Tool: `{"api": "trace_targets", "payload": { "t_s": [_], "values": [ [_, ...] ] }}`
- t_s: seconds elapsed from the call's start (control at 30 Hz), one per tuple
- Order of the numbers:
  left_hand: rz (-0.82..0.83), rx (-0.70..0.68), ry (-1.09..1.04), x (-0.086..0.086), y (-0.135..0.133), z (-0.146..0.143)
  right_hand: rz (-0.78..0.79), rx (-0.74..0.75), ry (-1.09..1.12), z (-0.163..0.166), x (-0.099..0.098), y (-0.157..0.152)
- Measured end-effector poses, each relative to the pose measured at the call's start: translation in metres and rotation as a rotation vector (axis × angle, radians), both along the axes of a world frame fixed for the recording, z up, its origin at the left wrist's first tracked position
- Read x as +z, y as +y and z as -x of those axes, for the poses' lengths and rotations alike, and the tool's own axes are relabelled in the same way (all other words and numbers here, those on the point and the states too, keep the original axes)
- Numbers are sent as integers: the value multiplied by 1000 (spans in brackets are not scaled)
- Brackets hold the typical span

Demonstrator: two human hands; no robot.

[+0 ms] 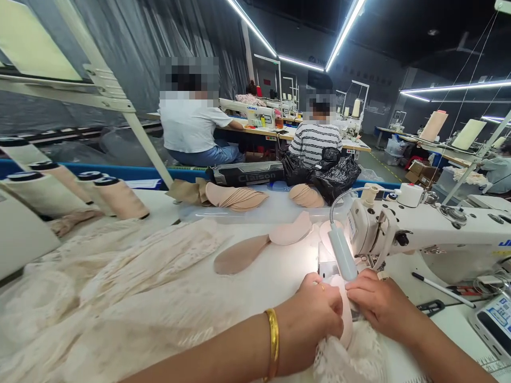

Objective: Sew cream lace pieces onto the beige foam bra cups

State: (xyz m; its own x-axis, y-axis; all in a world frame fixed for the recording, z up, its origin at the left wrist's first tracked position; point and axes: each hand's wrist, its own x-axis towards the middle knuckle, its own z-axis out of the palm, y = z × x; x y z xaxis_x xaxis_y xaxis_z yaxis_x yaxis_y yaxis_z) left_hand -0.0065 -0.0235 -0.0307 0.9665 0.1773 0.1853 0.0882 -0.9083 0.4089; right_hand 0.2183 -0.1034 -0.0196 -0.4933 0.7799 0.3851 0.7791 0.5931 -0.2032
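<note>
My left hand, with a gold bangle on the wrist, is closed in a pinch on a pale pink padded piece and white lace fabric. My right hand pinches the same piece from the right, fingertips close to the left hand's. Both hands sit just in front of the needle area of a white sewing machine, under its small lit lamp. Two sewn-together beige cup pieces lie on the white table beyond the hands.
A heap of cream lace fabric covers the left table. Thread cones lie at far left. Stacks of beige cups and a black bag sit at the back edge. Two people sit at machines beyond. A pen lies right.
</note>
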Motion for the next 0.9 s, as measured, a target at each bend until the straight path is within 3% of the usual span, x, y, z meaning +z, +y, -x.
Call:
{"api": "trace_targets", "payload": {
  "t_s": [0.33,0.7,0.9],
  "values": [
    [16,76,12,13,-6,-2,43,-127,-42,-9,-10,2],
    [-32,78,49,14,-4,-3,25,-106,-52,-8,-10,2],
    [-10,60,201,16,4,-4,33,-117,-75,-9,-12,1]
  ]
}}
